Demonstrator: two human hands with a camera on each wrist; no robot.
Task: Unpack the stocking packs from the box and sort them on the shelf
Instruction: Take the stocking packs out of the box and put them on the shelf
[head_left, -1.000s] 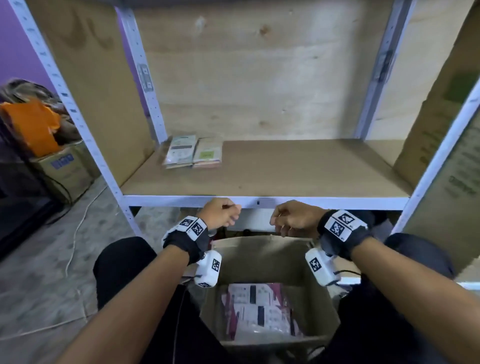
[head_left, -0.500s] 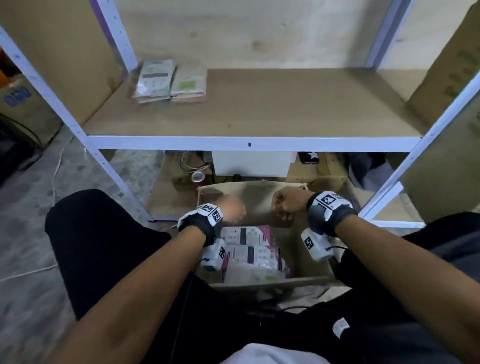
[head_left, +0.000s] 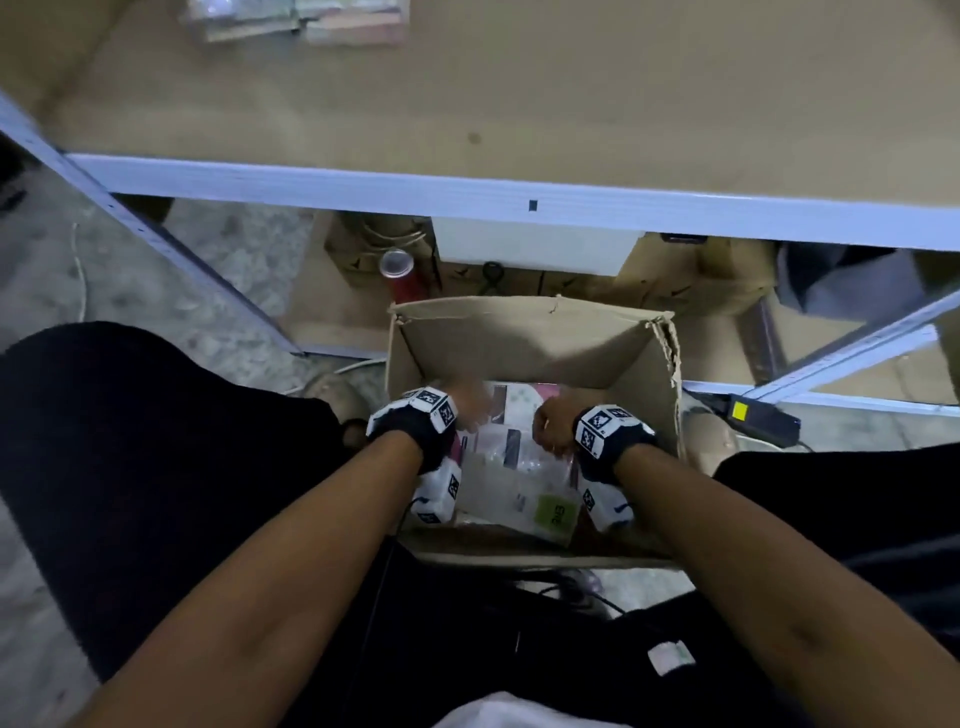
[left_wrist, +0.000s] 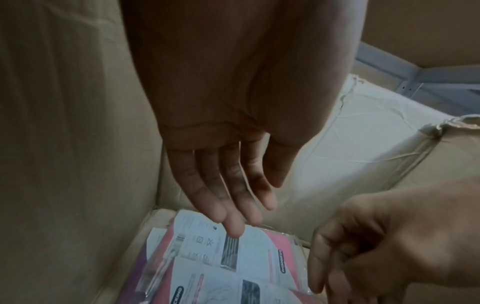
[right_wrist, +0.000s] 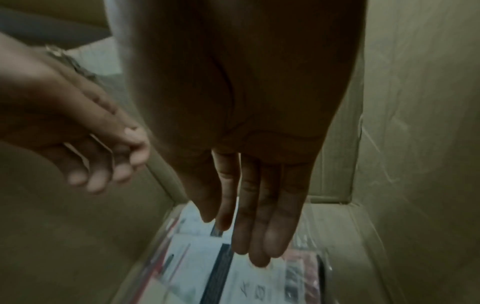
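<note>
Grey concrete floor (head_left: 156, 270) on the left, crossed by a thin white cord (head_left: 80, 280); beside it, a white metal shelf (head_left: 519, 200) with a bare wooden board. Two small stacks of stocking packs (head_left: 296, 18) lie at the board's far left corner, cut off by the top edge of the head view. Under the shelf, left to right: a red can (head_left: 397, 270), a white box (head_left: 535, 244) and folded dark cloth (head_left: 841, 275).

Centre foreground: an open cardboard box (head_left: 530, 338) on the floor between the person's knees, its right rim torn. Inside lie more stocking packs (left_wrist: 233, 253), pink and white in clear wrap with printed care labels, overlapping one another on the bottom of the box; one nearer pack carries a green patch (head_left: 556, 514).

Left hand (left_wrist: 228, 164): lowered into the box along its left wall, fingers straight and close together, thumb apart, holding nothing. Its fingertips (left_wrist: 233, 228) are just over the top edge of the uppermost pack; contact cannot be told.

Right hand (right_wrist: 254, 185): lowered into the box near its right wall, fingers extended and close together, holding nothing, hanging just above the packs. Seen from the left wrist, its fingers look loosely bent.

Both wrists carry black bands with black-and-white square markers (head_left: 436, 408)
</note>
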